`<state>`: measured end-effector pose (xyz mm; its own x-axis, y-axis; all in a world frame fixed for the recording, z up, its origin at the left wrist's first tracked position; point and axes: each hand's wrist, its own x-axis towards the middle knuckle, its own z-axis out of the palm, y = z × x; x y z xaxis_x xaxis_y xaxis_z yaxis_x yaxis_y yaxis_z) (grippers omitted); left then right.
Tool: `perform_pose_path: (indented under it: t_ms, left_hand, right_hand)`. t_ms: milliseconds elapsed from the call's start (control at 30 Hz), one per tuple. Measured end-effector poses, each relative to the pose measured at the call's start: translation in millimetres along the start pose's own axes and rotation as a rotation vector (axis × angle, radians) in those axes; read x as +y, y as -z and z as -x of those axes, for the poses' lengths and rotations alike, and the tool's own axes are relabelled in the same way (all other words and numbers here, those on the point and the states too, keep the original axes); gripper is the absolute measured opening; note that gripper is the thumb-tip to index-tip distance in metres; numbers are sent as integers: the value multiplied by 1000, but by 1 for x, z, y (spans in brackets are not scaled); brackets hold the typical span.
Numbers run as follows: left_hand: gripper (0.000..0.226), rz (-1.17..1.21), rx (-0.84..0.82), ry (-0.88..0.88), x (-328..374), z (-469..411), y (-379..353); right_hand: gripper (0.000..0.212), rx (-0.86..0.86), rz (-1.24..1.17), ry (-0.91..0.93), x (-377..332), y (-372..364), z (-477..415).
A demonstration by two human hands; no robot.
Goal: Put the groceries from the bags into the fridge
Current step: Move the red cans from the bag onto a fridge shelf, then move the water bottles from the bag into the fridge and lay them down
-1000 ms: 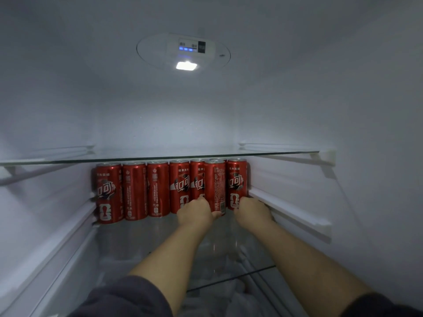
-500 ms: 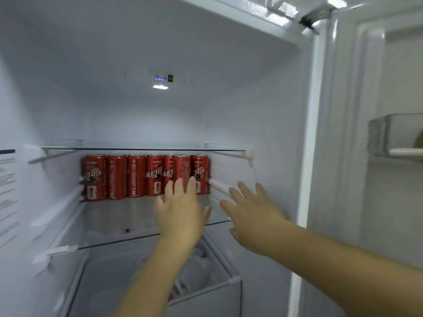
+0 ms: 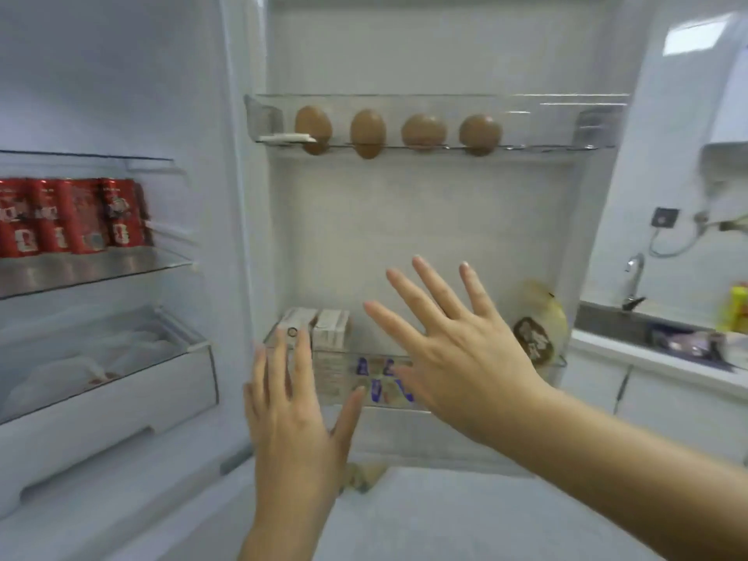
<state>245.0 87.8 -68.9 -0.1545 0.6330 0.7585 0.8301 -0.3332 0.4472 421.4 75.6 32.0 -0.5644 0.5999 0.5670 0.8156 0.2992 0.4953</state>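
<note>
Left hand (image 3: 291, 419): fingers straight and spread, holding nothing. Right hand (image 3: 457, 358): fingers splayed wide, holding nothing, just right of the left hand, not touching it. Behind both hands, the lower door bin (image 3: 380, 404) holds upright cartons (image 3: 328, 338) past the left fingertips and a round pale item (image 3: 538, 325) right of the right hand. Above the hands, four eggs (image 3: 366, 133) sit in the upper door bin (image 3: 566, 123). Left of the left hand, red cans (image 3: 73, 216) stand in a row on a glass shelf (image 3: 93, 269) above a drawer (image 3: 109, 394). Far right: counter (image 3: 647, 358), faucet (image 3: 635, 277).

Red cans (image 3: 73, 214) stand upright, side by side, on the fridge's glass shelf (image 3: 121, 266).
</note>
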Motion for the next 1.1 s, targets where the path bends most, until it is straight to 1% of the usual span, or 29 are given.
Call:
perform_pose_path:
  t_ms: [133,233,400,533,733,833,900,1100]
  left_hand:
    - [83,150,-202,-90,81,45,-43]
    - [82,257,-307,-186,145,64,-66]
    - [81,510,-483,-309,248,107,-107]
    - [87,694,-676,-395,334,157,-143]
    - [86,935,-912,-563,475,243,-176]
    - [85,1025,-1000,-685,538,287,-177]
    - [83,1100,-1069,-802,574,319,-173]
    - [83,1269,-1276,-1094,658,414,-136]
  right_hand:
    - [73,-123,31,-218,40,7,95]
    - [73,-217,79,-376,66,13,165]
    - [76,-363,200,-645,113,33,281]
    - [79,-491,344,-887,146,64,383]
    - [78,-665,498,-1224,178,129,512]
    - [73,-727,562,-1427,183,164,567]
    - [71,-723,615,-1574,178,188,601]
    - [70,-706,754,-2059,123,255,679]
